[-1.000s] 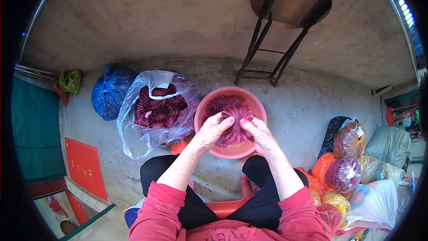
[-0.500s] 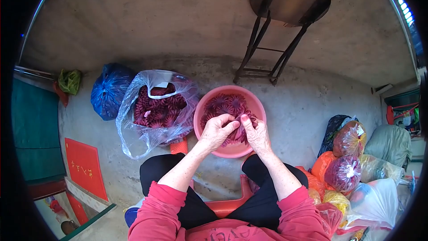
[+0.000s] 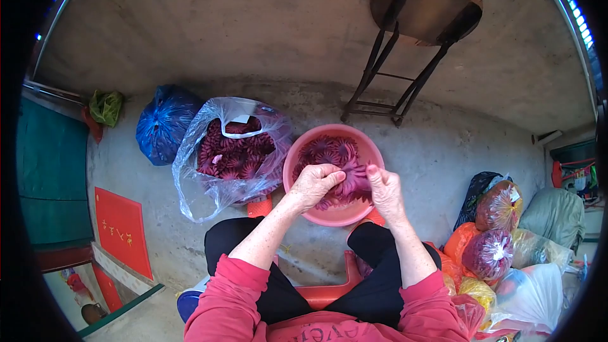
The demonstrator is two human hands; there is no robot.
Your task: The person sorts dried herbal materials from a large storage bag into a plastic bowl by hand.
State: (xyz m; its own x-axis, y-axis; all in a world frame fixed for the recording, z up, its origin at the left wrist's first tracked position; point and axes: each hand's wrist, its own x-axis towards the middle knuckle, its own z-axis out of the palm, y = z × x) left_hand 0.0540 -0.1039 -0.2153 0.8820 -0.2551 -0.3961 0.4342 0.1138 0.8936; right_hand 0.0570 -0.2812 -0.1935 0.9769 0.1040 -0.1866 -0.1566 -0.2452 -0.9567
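Observation:
Over the pink basin (image 3: 334,220), my left hand (image 3: 315,186) pinches a dark pink petalled piece (image 3: 356,179), which fans out between my hands. My right hand (image 3: 385,194) is at the basin's right side, its thumb raised against curled fingers, close to the piece's right edge; whether it grips any of it is hard to make out. More maroon petalled pieces (image 3: 325,150) lie in the basin below. Left of the basin, an open clear plastic bag (image 3: 201,195) holds many similar maroon pieces (image 3: 237,152).
A blue bag (image 3: 166,125) sits behind the clear bag. A folded round-topped table (image 3: 425,6) leans on the wall. Several filled bags (image 3: 487,254) are piled at the right. A red sheet (image 3: 122,232) lies at the left, and a red stool (image 3: 329,292) is beneath me.
My right hand has moved right, away from my left hand, and the petalled piece is now spread more openly between them. The whole view has shifted slightly.

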